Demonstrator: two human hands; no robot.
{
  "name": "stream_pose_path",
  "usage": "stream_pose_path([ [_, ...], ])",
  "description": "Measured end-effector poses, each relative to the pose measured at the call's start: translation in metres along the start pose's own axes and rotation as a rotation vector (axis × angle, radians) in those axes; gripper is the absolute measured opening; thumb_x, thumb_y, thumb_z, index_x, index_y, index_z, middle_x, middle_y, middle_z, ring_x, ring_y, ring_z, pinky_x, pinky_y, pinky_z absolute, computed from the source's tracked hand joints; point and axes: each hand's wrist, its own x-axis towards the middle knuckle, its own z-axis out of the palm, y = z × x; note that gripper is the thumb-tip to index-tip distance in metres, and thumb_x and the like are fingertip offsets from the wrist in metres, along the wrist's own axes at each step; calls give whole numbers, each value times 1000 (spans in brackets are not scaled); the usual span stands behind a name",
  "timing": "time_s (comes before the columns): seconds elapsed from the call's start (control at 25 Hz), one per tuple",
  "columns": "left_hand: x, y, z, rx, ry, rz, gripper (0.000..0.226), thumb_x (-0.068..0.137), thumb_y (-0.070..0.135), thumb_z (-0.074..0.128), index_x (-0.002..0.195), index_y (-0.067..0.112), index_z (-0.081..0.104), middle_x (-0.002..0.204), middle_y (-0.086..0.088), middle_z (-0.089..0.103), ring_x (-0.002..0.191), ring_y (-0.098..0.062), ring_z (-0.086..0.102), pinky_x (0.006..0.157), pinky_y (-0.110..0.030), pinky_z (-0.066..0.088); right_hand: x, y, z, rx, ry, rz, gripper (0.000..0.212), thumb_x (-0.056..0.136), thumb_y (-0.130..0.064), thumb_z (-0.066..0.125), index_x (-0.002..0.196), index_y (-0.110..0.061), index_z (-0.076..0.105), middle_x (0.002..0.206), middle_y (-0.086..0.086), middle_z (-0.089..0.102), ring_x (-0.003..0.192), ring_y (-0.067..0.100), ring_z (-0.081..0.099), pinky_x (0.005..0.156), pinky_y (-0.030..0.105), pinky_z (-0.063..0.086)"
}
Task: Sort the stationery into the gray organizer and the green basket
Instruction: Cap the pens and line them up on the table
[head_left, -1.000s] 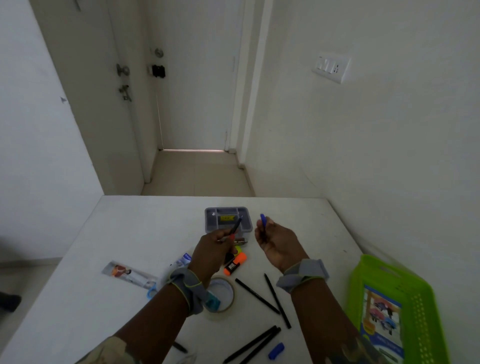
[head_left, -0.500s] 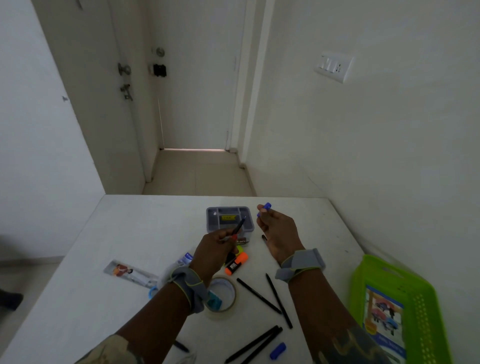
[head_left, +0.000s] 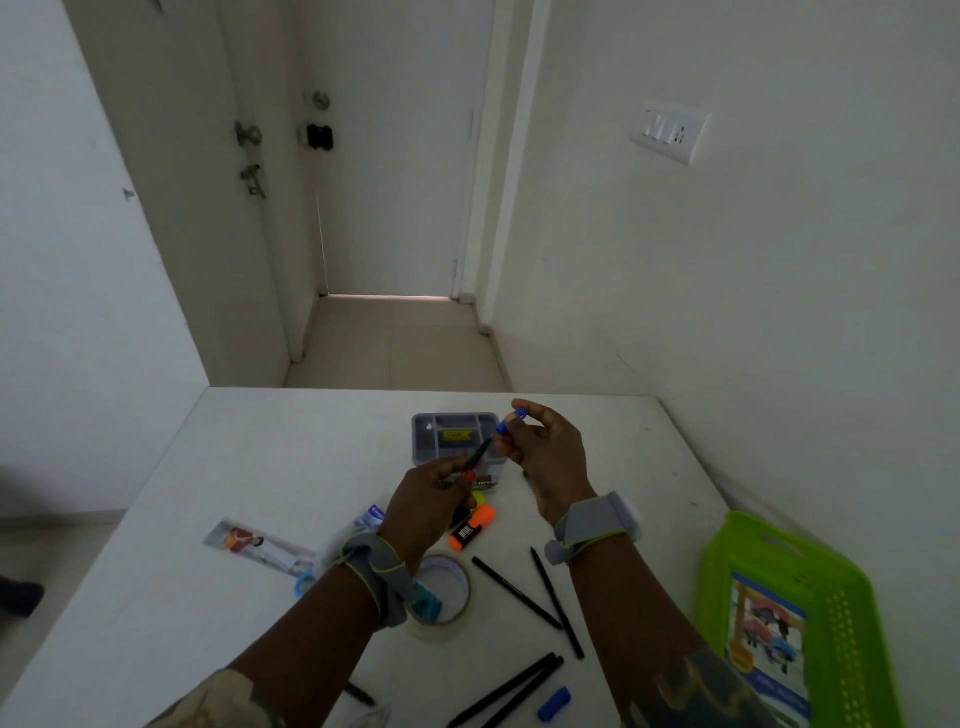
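Observation:
My left hand (head_left: 428, 501) grips a thin black pen (head_left: 477, 455) by its lower end, the tip angled up to the right. My right hand (head_left: 550, 457) pinches a small blue cap (head_left: 511, 420) right at the pen's upper tip. Both hands hover just in front of the gray organizer (head_left: 425, 441), which holds a yellow item in one compartment. The green basket (head_left: 852, 618) stands at the right edge of the table with a picture book (head_left: 769, 639) lying in it.
On the white table (head_left: 249, 467) lie several black pens (head_left: 519, 595), an orange highlighter (head_left: 470, 527), a tape roll (head_left: 444, 597), a loose blue cap (head_left: 555, 704), a ruler (head_left: 260, 545) and a blue-handled item (head_left: 304, 579). A wall runs close along the right.
My right hand with the blue cap has moved from apart to meet the tip of the pen. The left hand holds the pen in about the same place.

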Motion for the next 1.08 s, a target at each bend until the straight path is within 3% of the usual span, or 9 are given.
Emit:
stream_pose_path([
  [0.24,1,2,-1,11,-5,-23,27,94,13,48,119,14,59,74,-6,59,27,2,38,32,-9,27,-6,1,6,-120,-126,23,25,87,0,58,112,1,60,99,18,64,79,17,64,62,17,58],
  [0.4,1,4,-3,22,7,-109,24,89,5,49,105,4,67,77,-16,60,28,-3,31,32,-13,23,-8,6,2,-157,-147,42,18,89,2,53,103,-5,61,94,18,64,76,17,64,67,20,58],
  [0.56,1,14,-10,-58,-138,-236,18,88,11,49,87,5,65,62,-6,47,35,-7,22,37,-14,17,-14,10,-9,-65,-313,122,18,94,4,42,100,-4,56,83,10,62,59,8,67,63,16,56],
  [0.72,5,16,-22,-165,-328,-466,31,91,23,47,65,13,60,54,3,37,37,-6,21,35,-15,17,-12,12,-23,-39,-474,134,20,92,4,45,91,-10,57,86,11,63,66,9,68,69,18,57],
  [0.8,6,13,-22,80,-311,-389,25,91,20,48,73,10,63,57,-1,45,36,-6,24,35,-16,20,-11,15,-28,-270,-527,64,17,88,2,55,89,-13,62,88,15,66,75,16,68,75,23,57],
  [0.88,8,10,-16,419,-256,-162,21,92,17,51,96,6,68,77,-13,62,34,-4,37,37,-12,29,-8,22,-31,-665,-518,-114,13,82,-4,65,88,-15,69,93,14,71,84,16,66,79,23,55],
  [0.92,10,7,-13,500,-262,-36,24,92,16,53,109,6,66,93,-17,67,39,0,48,42,-7,36,-6,22,-32,-794,-480,-204,12,80,-8,68,89,-15,72,93,9,72,85,12,65,80,19,52],
  [1.0,12,3,-9,483,-256,75,36,91,17,56,127,12,55,123,-11,61,79,5,62,72,-7,46,2,23,-42,-860,-317,-340,12,78,-9,69,88,-14,75,88,-1,72,80,5,62,77,7,46],
  [1.08,12,0,-13,342,-127,83,45,90,17,57,133,11,47,135,-1,51,114,-13,54,94,-21,39,17,29,-70,-691,-17,-323,13,80,-5,67,90,-10,74,84,-1,69,75,6,61,72,6,47],
])
